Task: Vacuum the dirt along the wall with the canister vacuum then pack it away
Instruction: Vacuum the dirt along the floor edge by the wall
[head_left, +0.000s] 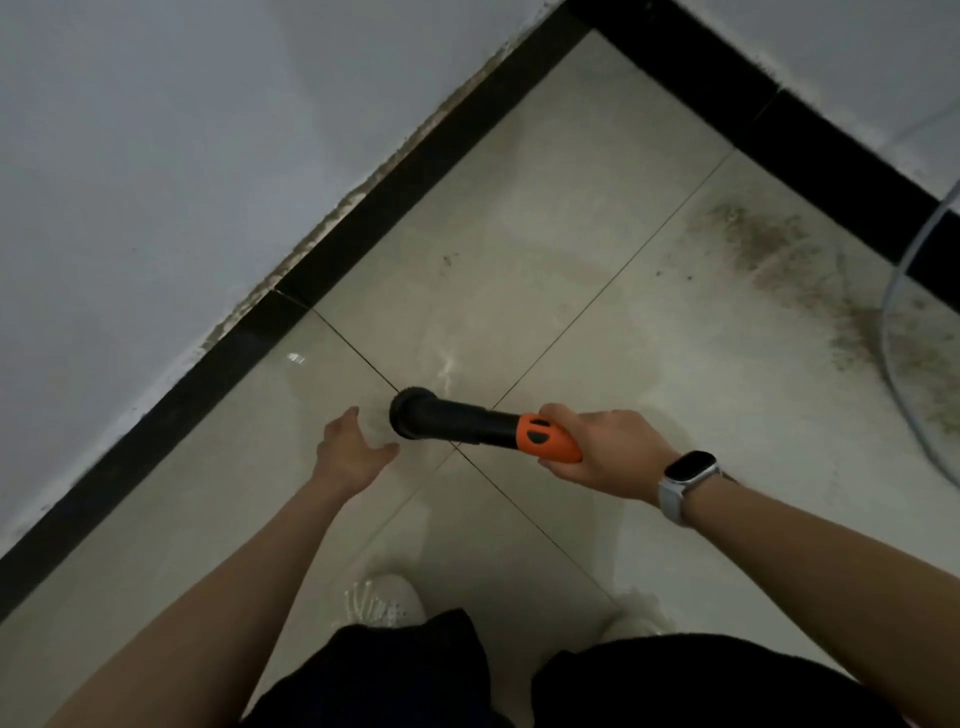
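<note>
- My right hand grips the orange handle of the vacuum nozzle, its long axis running leftward to the brush tip.
- My left hand, fingers spread and holding nothing, sits just left of that tip.
- The dirt lies beyond the nozzle, far right, by the wall's black skirting.

Bare forearms, no sleeves. A smartwatch with a dark square face on a pale grey band circles the right wrist. Dark trousers, white lace-up shoes.
</note>
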